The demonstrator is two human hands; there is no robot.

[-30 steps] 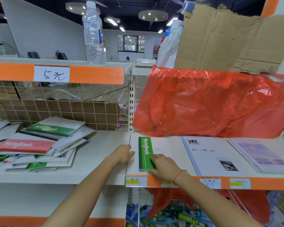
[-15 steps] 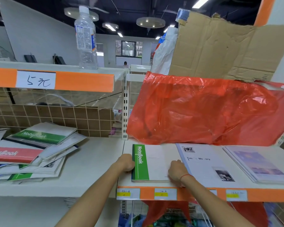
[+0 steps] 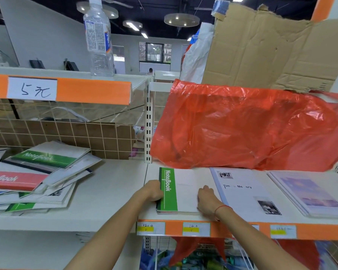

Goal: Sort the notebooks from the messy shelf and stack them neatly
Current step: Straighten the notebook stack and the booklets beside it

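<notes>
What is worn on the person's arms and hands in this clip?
Both forearms are bare, with no sleeves in view and no gloves on either hand. The right hand has a thin red string bracelet around its wrist. The left hand and its wrist carry nothing: no watch, ring or band shows.

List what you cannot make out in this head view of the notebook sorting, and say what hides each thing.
- Messy pile: left part cut off by the frame edge.
- Green-spined stack: notebook count too small to tell.
- Left hand fingertips: tucked behind the stack's spine.
- Price tags: writing too small.
- Shelf back: covered by the red plastic bag.
</notes>
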